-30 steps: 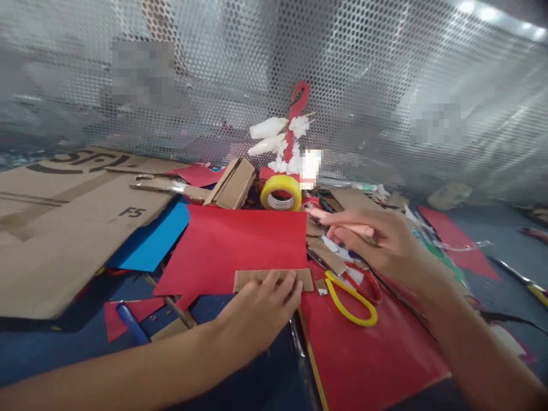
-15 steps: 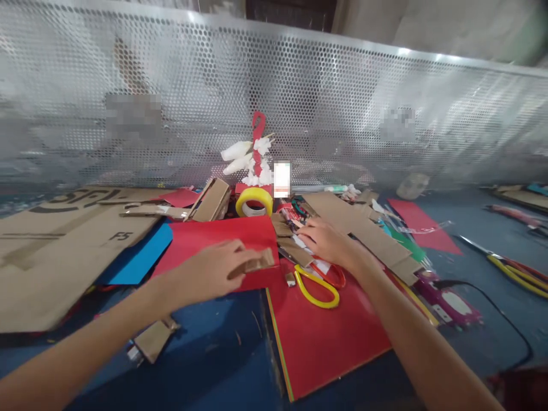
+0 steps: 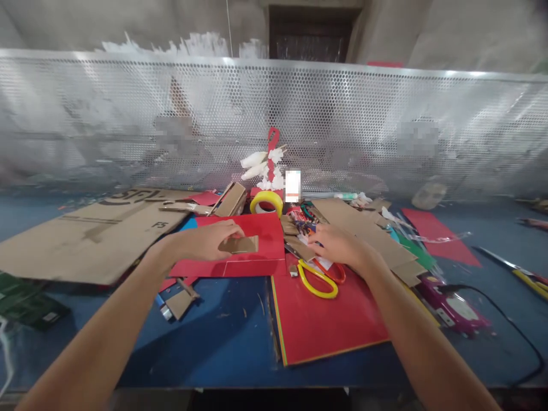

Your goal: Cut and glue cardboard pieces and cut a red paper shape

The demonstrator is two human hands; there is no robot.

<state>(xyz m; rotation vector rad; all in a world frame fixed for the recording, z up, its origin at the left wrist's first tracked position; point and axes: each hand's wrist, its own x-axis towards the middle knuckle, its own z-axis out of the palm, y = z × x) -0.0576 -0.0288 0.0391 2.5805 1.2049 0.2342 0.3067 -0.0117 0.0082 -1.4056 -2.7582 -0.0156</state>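
My left hand [image 3: 220, 238] grips a small piece of cardboard [image 3: 242, 245] over a red sheet [image 3: 268, 231]. My right hand [image 3: 331, 242] reaches into the clutter to the right of that sheet. Its fingers are bent among cardboard scraps [image 3: 299, 249] and small dark and blue items; whether they hold one of these I cannot make out. Just below it lie scissors with yellow and red handles [image 3: 319, 293], resting on a stack of red paper [image 3: 334, 331]. A roll of yellow tape [image 3: 278, 201] stands behind the red sheet.
A large cardboard sheet [image 3: 98, 240] covers the left side. At the back stands a red and white paper figure [image 3: 272, 165] before a perforated metal panel [image 3: 342, 114]. To the right are a cardboard strip [image 3: 355, 225], a purple device with a cable [image 3: 456, 305] and more scissors [image 3: 505, 261].
My view has tilted up and shifted left. The left hand has turned the cardboard so its flat face shows, now lower over the red sheet. My right hand stays in the clutter.
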